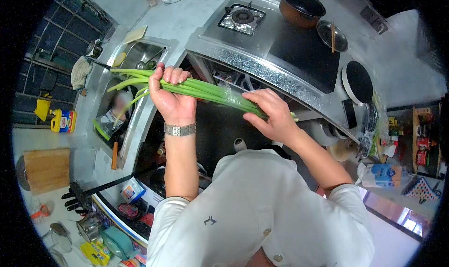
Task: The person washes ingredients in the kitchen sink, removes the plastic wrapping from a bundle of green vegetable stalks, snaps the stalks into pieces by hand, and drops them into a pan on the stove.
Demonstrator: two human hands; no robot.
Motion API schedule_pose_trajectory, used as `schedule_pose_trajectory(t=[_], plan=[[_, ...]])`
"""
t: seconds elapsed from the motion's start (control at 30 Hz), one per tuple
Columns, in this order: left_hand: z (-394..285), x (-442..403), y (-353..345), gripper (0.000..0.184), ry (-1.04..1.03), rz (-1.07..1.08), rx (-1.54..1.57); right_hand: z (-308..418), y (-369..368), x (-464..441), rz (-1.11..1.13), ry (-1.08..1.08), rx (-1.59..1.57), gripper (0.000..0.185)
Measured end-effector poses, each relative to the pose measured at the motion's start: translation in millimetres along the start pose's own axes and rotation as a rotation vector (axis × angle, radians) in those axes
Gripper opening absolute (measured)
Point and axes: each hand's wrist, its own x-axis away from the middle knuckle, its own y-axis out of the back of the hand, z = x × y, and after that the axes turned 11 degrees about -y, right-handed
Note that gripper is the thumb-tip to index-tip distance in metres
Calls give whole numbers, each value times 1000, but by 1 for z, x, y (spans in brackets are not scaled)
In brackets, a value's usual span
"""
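A bunch of green stalks [206,88] runs through the left hand [171,93], whose fingers curl around it, to the right hand [270,113], clasped about its other end near clear wrap [231,97], while loose tips [123,72] stretch past the left hand over the sink [135,53].

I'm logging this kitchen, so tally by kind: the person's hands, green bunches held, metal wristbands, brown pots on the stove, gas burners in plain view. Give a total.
Hands, left hand and right hand: 2
Green bunch: 1
Metal wristband: 1
Brown pot: 1
Gas burner: 1
Total: 6
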Motion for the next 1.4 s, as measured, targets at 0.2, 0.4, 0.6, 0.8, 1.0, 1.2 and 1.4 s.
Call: schedule_pose_trajectory(t=[0.2,0.4,0.6,0.8,1.0,1.2,1.4], plan=[[0,1,1,2,23,31,28,12,-3,-10,-126,3,76,25],[-1,4,1,3,33,72,16,8,-5,-24,-20,-75,-82,20],[-2,5,-1,4,7,86,-20,15,-7,-29,14,-166,-125,16],[-1,6,-2,5,-1,111,-34,15,-12,-37,117,-351,-297,12],[0,3,1,6,-5,106,-68,10,-21,-35,-4,-331,-282,15],[2,1,2,6,14,75,-43,5,-14,-30,2,-350,-257,13],[3,-4,4,6,-43,45,-85,9,-10,-17,-114,9,137,15]])
